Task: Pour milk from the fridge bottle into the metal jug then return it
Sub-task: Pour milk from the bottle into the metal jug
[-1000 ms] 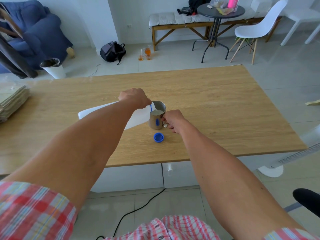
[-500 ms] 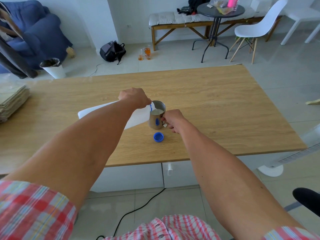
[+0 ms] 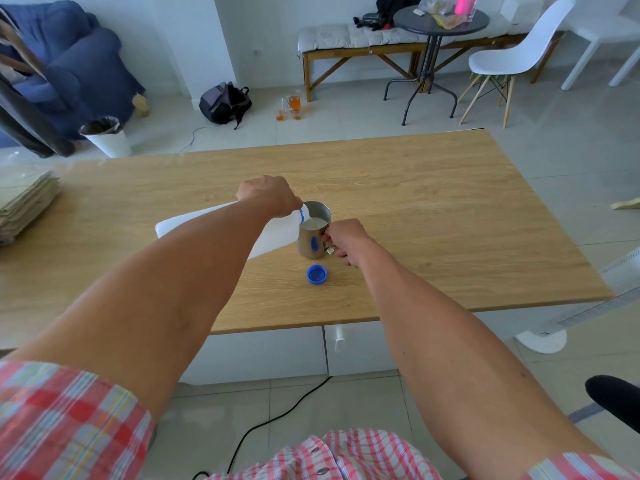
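Note:
A white milk bottle [image 3: 277, 237] lies tipped almost flat, its blue-ringed neck over the rim of the metal jug [image 3: 313, 233]. My left hand [image 3: 268, 195] grips the bottle near its neck. White milk shows inside the jug, which stands upright on the wooden table [image 3: 433, 216]. My right hand [image 3: 343, 239] holds the jug's handle on its right side. The bottle's blue cap [image 3: 317, 274] lies open side up on the table just in front of the jug. My left forearm hides much of the bottle's body.
A stack of folded beige cloths [image 3: 24, 206] sits at the table's left edge. Beyond the table are a white bin [image 3: 105, 135], a backpack [image 3: 225, 102], glasses on the floor [image 3: 291, 107], a round black table [image 3: 440, 22] and a white chair [image 3: 512, 57].
The milk level in the jug looks slightly higher. Both hands and the bottle hold nearly the same position.

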